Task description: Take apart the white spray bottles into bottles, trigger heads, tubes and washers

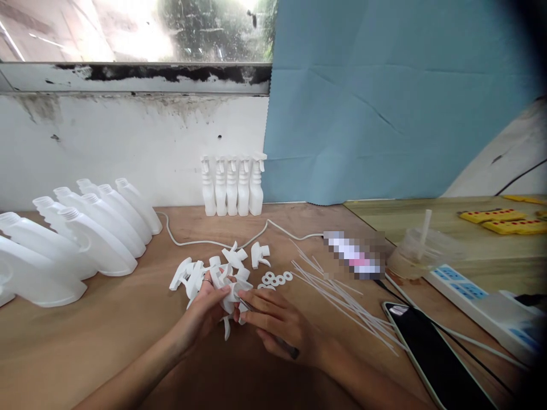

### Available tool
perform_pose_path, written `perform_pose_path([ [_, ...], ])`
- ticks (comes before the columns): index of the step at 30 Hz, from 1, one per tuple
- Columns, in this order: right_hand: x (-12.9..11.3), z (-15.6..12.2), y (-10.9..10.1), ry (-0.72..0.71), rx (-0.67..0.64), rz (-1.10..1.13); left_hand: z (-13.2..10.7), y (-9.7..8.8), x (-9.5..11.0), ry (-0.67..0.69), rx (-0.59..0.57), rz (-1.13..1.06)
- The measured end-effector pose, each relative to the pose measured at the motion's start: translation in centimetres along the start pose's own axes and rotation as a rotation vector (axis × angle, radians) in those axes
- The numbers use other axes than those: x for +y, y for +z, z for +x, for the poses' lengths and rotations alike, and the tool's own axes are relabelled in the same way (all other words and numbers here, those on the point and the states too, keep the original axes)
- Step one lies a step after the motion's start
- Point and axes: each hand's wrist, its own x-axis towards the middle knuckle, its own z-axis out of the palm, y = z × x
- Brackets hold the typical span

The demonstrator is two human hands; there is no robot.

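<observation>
My left hand [208, 310] is closed around a white spray trigger head [231, 294], holding it over the table. Closed on a slim grey tool with a dark end [292, 351], my right hand [277, 322] meets the trigger head at its collar. The tool's tip is mostly hidden by fingers, so its exact kind is unclear. More loose trigger heads [181, 273] lie in a pile behind and beside my left hand. Several white ring washers [280, 279] rest just beyond my right hand. Thin white dip tubes [342, 299] are spread to the right.
White bottles without tops [109, 228] stand at the left. Against the wall is a row of bottles with sprayers [232, 188]. At the right are a phone [436, 353], a pixelated object [354, 254], a plastic cup [410, 256], a power strip [461, 296] and cables.
</observation>
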Motion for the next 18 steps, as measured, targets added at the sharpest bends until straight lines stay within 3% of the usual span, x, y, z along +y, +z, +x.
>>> perform_pose_path([
  [4,0.1,-0.3,0.2,0.044,0.044,-0.020,0.0,-0.6,0.2,0.094,-0.005,0.173],
  [8,0.6,-1.0,0.2,0.117,0.143,-0.064,0.0,-1.1,0.8,0.187,0.061,0.390],
  [12,0.9,-1.1,-0.4,0.268,0.259,-0.102,0.1,-1.8,1.8,0.301,0.132,0.701],
  [18,0.8,-1.2,-0.5,0.483,0.408,-0.011,0.3,-3.0,1.9,0.424,0.093,1.090],
])
